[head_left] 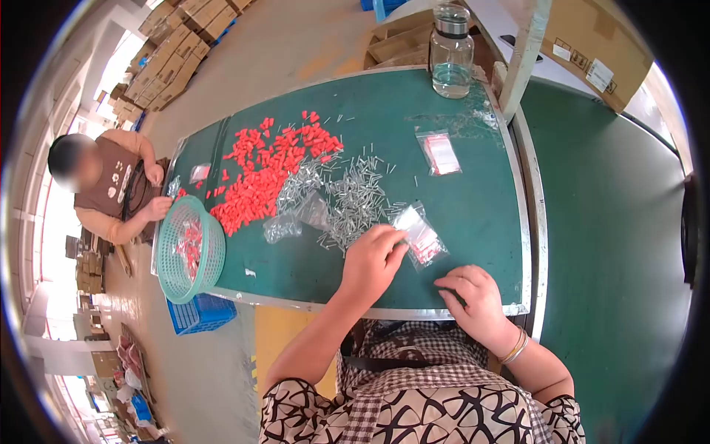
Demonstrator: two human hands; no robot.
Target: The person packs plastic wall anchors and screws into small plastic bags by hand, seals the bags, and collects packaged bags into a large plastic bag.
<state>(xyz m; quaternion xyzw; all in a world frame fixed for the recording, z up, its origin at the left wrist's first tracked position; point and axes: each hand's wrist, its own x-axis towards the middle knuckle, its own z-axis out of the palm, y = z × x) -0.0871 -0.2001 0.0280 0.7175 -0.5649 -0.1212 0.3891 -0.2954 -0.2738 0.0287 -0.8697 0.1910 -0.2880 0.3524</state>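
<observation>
Near the front of the green table, a small clear zip bag (424, 243) with red plastic pieces and a white label inside lies flat. My left hand (370, 265) pinches the left edge of this bag between thumb and fingertips. To the right of the bag, by the table's front edge, my right hand (475, 302) rests with loosely curved fingers, thumb apart, nothing visible in it. A heap of silver screws (356, 200) spreads just beyond my left hand. Red plastic wall plugs (255, 189) are piled left of the screws. Empty-looking clear bags (282, 228) lie at the heap's near side.
Another filled bag (441, 154) lies farther back, and a glass water bottle (451, 55) stands at the far right corner. A green basket (191, 251) with filled bags sits at the left edge, above a blue crate (201, 314). A co-worker (111, 185) sits at the left end.
</observation>
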